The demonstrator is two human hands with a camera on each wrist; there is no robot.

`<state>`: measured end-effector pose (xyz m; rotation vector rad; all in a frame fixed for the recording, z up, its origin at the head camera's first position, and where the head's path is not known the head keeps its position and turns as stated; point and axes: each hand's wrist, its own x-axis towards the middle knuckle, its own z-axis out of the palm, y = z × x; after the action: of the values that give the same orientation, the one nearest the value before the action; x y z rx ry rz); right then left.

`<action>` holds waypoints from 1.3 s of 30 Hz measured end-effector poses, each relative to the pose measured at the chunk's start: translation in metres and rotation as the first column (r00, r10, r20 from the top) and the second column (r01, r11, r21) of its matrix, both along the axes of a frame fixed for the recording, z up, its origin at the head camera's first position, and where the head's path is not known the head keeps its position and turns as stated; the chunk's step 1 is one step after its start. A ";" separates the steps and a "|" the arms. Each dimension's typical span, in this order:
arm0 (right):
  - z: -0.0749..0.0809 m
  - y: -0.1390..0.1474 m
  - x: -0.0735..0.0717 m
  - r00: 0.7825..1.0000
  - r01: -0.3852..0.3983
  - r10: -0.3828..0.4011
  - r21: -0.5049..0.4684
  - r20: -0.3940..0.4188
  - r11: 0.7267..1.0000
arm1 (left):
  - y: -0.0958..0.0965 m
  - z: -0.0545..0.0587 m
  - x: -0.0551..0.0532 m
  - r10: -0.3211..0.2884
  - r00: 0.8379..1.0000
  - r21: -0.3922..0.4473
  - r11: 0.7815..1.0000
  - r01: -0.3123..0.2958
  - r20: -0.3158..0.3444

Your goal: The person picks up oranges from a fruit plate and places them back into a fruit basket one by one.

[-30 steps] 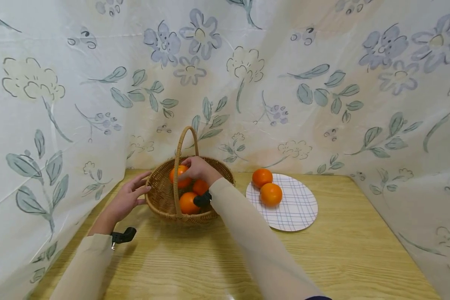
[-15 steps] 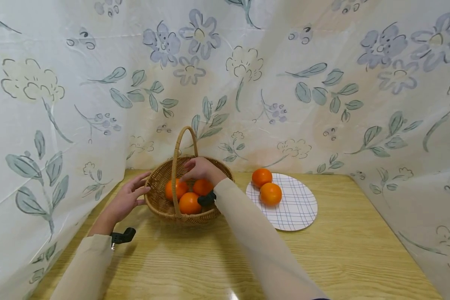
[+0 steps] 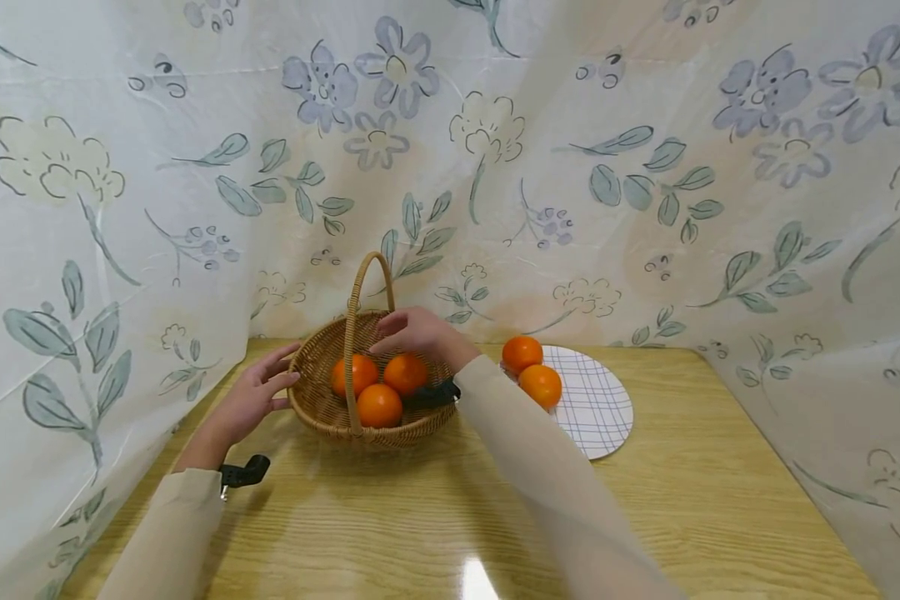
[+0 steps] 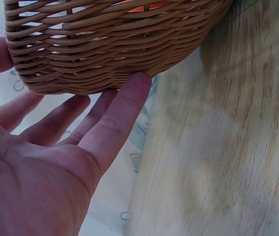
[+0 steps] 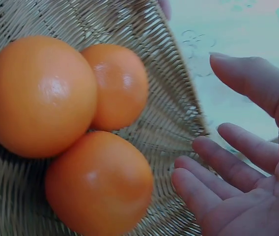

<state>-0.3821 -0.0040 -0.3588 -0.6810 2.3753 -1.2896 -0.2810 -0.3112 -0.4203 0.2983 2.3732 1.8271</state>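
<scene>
A wicker basket (image 3: 311, 392) with a tall arched handle (image 3: 354, 325) stands on the left part of the table. Inside it, three oranges (image 5: 41, 96) lie close together against the woven wall. My left hand (image 3: 249, 398) rests at the basket's left end; its extended fingers (image 4: 117, 115) touch the wickerwork from outside. Over the back right of the basket hovers my right hand (image 3: 420, 331), above the oranges, fingers loosely spread and holding nothing. In the right wrist view, a gap shows between its fingertips (image 5: 183, 179) and the fruit.
To the right of the basket lies a white oval placemat (image 3: 596, 408) with blue checks, two more oranges (image 3: 540, 387) at its left side. My right sleeve (image 3: 540, 467) crosses in front of it. A floral cloth (image 3: 487, 192) hangs behind and at both sides of the wooden table (image 3: 690, 500).
My right hand lowered an orange into the basket, let go of it, and has drawn back up and right. My left hand stays at the basket's left end.
</scene>
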 end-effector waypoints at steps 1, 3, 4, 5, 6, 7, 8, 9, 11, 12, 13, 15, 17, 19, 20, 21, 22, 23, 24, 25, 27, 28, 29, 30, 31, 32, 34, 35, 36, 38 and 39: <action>0.002 0.004 0.000 1.000 0.002 -0.002 -0.021 -0.003 1.000 | 0.000 0.000 0.000 0.002 1.000 0.002 1.000 -0.002 -0.001; 0.005 0.013 0.001 1.000 0.005 -0.005 -0.070 0.004 0.998 | 0.001 -0.001 -0.001 0.007 1.000 0.003 1.000 -0.007 -0.004; 0.007 0.018 0.002 1.000 0.006 -0.005 -0.096 0.014 0.995 | 0.002 -0.001 -0.001 0.008 1.000 0.006 1.000 -0.008 -0.005; 0.008 0.023 0.003 1.000 0.009 -0.006 -0.122 0.023 0.992 | 0.002 -0.001 -0.001 0.008 1.000 0.010 1.000 -0.008 -0.007; 0.009 0.027 0.004 0.999 0.010 -0.005 -0.153 0.036 0.988 | 0.003 -0.001 -0.001 0.009 1.000 0.014 1.000 -0.009 -0.009; 0.010 0.032 0.005 0.999 0.012 -0.003 -0.184 0.049 0.983 | 0.004 -0.001 -0.001 0.010 1.000 0.016 1.000 -0.010 -0.011; 0.010 0.037 0.005 0.998 0.018 -0.005 -0.208 0.059 0.978 | 0.004 -0.001 -0.001 0.012 1.000 0.019 1.000 -0.012 -0.010; 0.010 0.043 0.006 0.998 0.023 -0.008 -0.230 0.065 0.973 | 0.005 -0.001 -0.001 0.011 1.000 0.022 1.000 -0.011 -0.010; 0.009 0.053 0.008 0.997 0.042 -0.022 -0.272 0.074 0.961 | 0.004 -0.002 -0.001 0.007 1.000 0.022 1.000 -0.007 -0.008; 0.008 0.059 0.009 0.996 0.051 -0.028 -0.294 0.082 0.954 | 0.004 -0.002 -0.001 0.009 1.000 0.019 1.000 -0.009 -0.008; 0.007 0.065 0.010 0.996 0.060 -0.036 -0.310 0.082 0.949 | 0.004 -0.002 -0.001 0.011 1.000 0.016 1.000 -0.010 -0.009; 0.003 0.078 0.012 0.995 0.080 -0.055 -0.335 0.082 0.939 | 0.004 -0.001 0.000 0.012 1.000 0.011 1.000 -0.012 -0.018; 0.000 0.092 0.014 0.993 0.107 -0.081 -0.360 0.088 0.927 | 0.004 -0.001 0.000 0.013 0.999 0.005 1.000 -0.013 -0.030; -0.004 0.106 0.017 0.990 0.139 -0.114 -0.375 0.088 0.916 | 0.005 0.000 0.000 0.014 0.999 0.004 1.000 -0.014 -0.034; -0.006 0.113 0.019 0.987 0.157 -0.135 -0.376 0.085 0.913 | 0.005 0.001 0.000 0.013 0.999 0.007 1.000 -0.013 -0.036; -0.007 0.120 0.021 0.985 0.169 -0.149 -0.377 0.081 0.911 | 0.005 0.001 0.000 0.008 0.999 0.009 1.000 -0.008 -0.035; -0.009 0.126 0.023 0.983 0.184 -0.167 -0.376 0.078 0.908 | 0.005 0.001 0.000 0.009 0.999 0.012 1.000 -0.008 -0.034; -0.010 0.133 0.025 0.981 0.196 -0.184 -0.367 0.068 0.909 | 0.006 0.001 0.000 0.005 0.999 0.014 1.000 -0.005 -0.034; -0.012 0.139 0.026 0.978 0.206 -0.200 -0.358 0.055 0.911 | 0.005 0.001 0.000 0.007 0.999 0.017 1.000 -0.007 -0.031; -0.015 0.146 0.028 0.975 0.221 -0.220 -0.346 0.042 0.912 | 0.005 0.001 0.000 0.007 1.000 0.017 1.000 -0.006 -0.031; -0.020 0.158 0.031 0.969 0.240 -0.247 -0.337 0.022 0.910 | 0.004 0.000 0.000 0.006 0.999 0.017 1.000 -0.006 -0.031; -0.023 0.163 0.033 0.964 0.254 -0.265 -0.336 0.012 0.907 | 0.004 -0.001 0.000 0.007 0.999 0.016 1.000 -0.006 -0.032; -0.026 0.169 0.035 0.960 0.266 -0.281 -0.334 0.004 0.904 | 0.004 -0.002 -0.001 0.008 1.000 0.017 1.000 -0.007 -0.030; -0.029 0.174 0.037 0.955 0.279 -0.297 -0.335 -0.003 0.900 | 0.004 -0.002 -0.001 0.009 1.000 0.016 1.000 -0.009 -0.030; -0.033 0.179 0.039 0.949 0.294 -0.316 -0.333 -0.010 0.896 | 0.004 -0.002 -0.001 0.008 1.000 0.017 1.000 -0.008 -0.029; -0.036 0.183 0.042 0.945 0.305 -0.328 -0.338 -0.013 0.890 | 0.005 -0.002 0.000 0.007 0.999 0.017 1.000 -0.007 -0.031; -0.042 0.191 0.047 0.935 0.321 -0.353 -0.345 -0.032 0.882 | 0.005 -0.001 0.000 0.006 1.000 0.018 1.000 -0.005 -0.031; -0.045 0.194 0.050 0.929 0.331 -0.367 -0.348 -0.043 0.877 | 0.006 -0.001 0.001 0.007 1.000 0.018 1.000 -0.006 -0.030; -0.048 0.197 0.052 0.924 0.335 -0.378 -0.354 -0.058 0.873 | 0.006 0.000 0.001 0.009 1.000 0.017 1.000 -0.008 -0.028; -0.053 0.202 0.056 0.914 0.338 -0.396 -0.379 -0.085 0.861 | 0.006 0.000 0.001 0.011 1.000 0.016 1.000 -0.011 -0.026; -0.056 0.204 0.057 0.909 0.338 -0.405 -0.393 -0.097 0.855 | 0.006 0.000 0.001 0.013 1.000 0.017 1.000 -0.012 -0.024</action>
<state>-0.3246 0.2002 -0.4149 -0.4555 2.5171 -1.9534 -0.2801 -0.3053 -0.4199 0.3098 2.3824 1.8600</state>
